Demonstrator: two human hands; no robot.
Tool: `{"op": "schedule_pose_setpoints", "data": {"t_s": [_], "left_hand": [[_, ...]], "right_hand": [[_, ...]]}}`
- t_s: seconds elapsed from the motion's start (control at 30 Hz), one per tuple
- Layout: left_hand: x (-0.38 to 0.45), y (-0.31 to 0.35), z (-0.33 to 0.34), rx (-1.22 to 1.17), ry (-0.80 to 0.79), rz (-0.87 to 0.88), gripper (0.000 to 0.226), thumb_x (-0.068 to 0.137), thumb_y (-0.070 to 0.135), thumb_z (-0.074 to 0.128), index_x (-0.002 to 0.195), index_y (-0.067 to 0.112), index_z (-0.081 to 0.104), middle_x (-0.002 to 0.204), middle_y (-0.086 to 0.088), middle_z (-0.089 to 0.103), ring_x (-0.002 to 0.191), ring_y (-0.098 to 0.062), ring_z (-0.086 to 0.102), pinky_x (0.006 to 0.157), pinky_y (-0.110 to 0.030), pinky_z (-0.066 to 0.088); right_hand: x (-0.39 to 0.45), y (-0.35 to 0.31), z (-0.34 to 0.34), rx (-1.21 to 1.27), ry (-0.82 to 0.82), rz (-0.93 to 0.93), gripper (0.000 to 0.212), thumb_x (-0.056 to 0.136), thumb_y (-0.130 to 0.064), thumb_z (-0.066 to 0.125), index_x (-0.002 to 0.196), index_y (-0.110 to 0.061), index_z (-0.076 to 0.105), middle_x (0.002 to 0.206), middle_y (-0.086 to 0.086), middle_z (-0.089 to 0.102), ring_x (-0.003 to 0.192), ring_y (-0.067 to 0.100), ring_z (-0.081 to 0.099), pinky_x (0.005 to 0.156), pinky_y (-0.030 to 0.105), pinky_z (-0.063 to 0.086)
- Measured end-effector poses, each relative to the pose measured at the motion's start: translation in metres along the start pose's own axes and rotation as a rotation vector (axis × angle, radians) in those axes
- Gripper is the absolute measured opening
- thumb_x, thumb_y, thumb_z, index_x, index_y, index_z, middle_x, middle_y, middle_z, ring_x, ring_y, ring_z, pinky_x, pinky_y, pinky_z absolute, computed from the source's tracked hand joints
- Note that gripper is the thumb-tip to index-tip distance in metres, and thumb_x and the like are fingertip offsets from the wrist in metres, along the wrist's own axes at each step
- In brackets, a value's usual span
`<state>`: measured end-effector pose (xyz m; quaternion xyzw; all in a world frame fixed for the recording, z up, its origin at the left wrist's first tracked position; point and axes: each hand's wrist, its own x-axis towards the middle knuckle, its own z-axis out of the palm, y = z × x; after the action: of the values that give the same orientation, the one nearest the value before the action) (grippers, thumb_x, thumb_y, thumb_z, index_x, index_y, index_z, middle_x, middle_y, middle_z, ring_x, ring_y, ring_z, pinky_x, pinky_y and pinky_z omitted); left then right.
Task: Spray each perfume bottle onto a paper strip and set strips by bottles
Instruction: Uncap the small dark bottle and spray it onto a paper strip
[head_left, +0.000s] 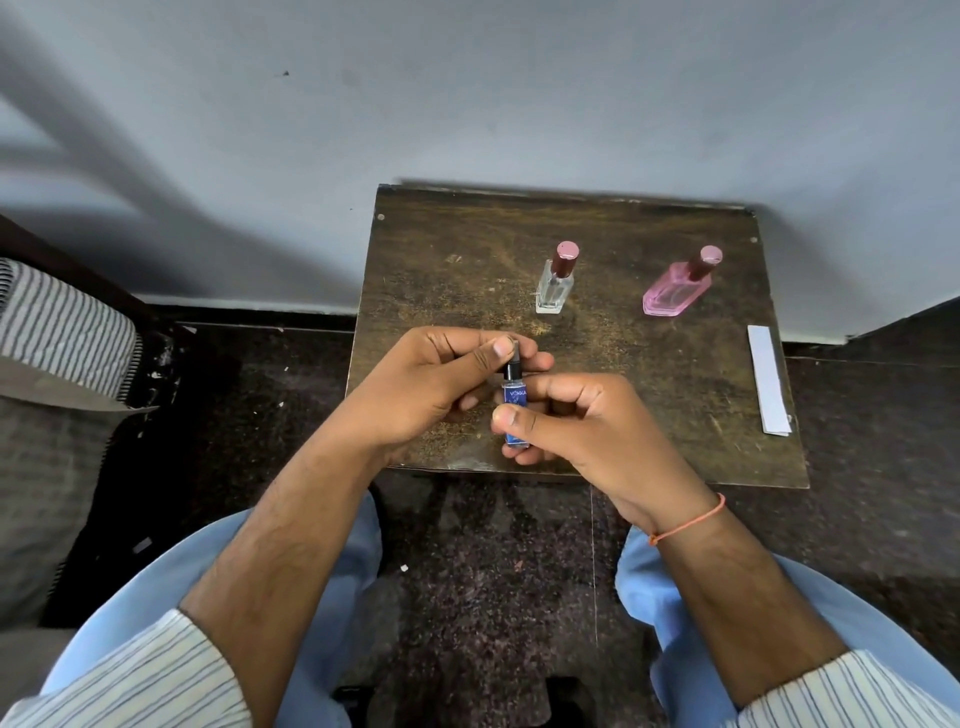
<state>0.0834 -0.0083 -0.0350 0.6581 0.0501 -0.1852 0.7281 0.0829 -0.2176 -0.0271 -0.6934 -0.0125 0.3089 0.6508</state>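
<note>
A small blue perfume bottle (515, 397) with a black top is held over the near edge of the wooden table (447, 270). My right hand (576, 426) grips its blue body. My left hand (441, 382) pinches the black cap at its top between thumb and fingers. A clear bottle (555, 286) with a dark pink cap stands upright behind my hands. A pink bottle (675, 291) with a pink cap stands at the back right. White paper strips (769, 379) lie stacked along the table's right edge.
The small table stands against a pale wall, on a dark speckled floor. A striped cushion or bedding (62, 332) lies to the left. My knees in light blue trousers (670, 587) are just below the table's near edge.
</note>
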Motion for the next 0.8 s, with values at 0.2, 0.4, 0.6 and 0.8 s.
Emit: {"op": "schedule_pose_setpoints", "data": {"t_s": [0.2,0.4,0.6,0.8], "left_hand": [[-0.001,0.004,0.004,-0.052,0.139,0.061,0.028,0.111,0.011,0.054,0.122,-0.005,0.074,0.121,-0.015,0.080,0.039,0.004,0.041,0.042,-0.011,0.036],[0.003,0.002,-0.009,-0.054,0.218,0.097,0.027,0.110,0.029,0.060,0.121,0.017,0.081,0.117,-0.012,0.082,0.047,-0.012,0.028,0.047,-0.027,0.020],[0.012,0.009,-0.028,0.297,0.381,0.260,0.022,0.100,0.023,0.075,0.121,0.022,0.081,0.112,0.005,0.080,0.095,-0.001,0.074,0.084,-0.020,0.056],[0.033,0.008,-0.050,0.630,0.499,0.285,0.021,0.100,0.029,0.078,0.119,0.024,0.083,0.105,0.009,0.080,0.076,0.009,0.067,0.067,-0.004,0.046]], "right_hand": [[0.003,0.007,0.005,-0.050,0.038,-0.014,0.018,0.090,-0.011,0.086,0.107,-0.017,0.085,0.085,0.007,0.081,0.079,0.017,0.077,0.075,0.032,0.066],[0.003,0.009,0.010,-0.059,0.023,-0.017,0.017,0.090,-0.011,0.087,0.103,-0.021,0.085,0.089,0.012,0.082,0.080,0.013,0.076,0.078,0.033,0.067],[0.004,0.009,0.005,-0.049,0.035,-0.035,0.020,0.090,-0.010,0.086,0.108,-0.019,0.084,0.090,0.000,0.083,0.083,0.012,0.078,0.085,0.036,0.067],[0.005,0.012,-0.003,-0.094,0.049,-0.089,0.022,0.090,-0.013,0.087,0.110,-0.022,0.085,0.097,-0.005,0.085,0.090,0.008,0.078,0.092,0.034,0.065]]}}
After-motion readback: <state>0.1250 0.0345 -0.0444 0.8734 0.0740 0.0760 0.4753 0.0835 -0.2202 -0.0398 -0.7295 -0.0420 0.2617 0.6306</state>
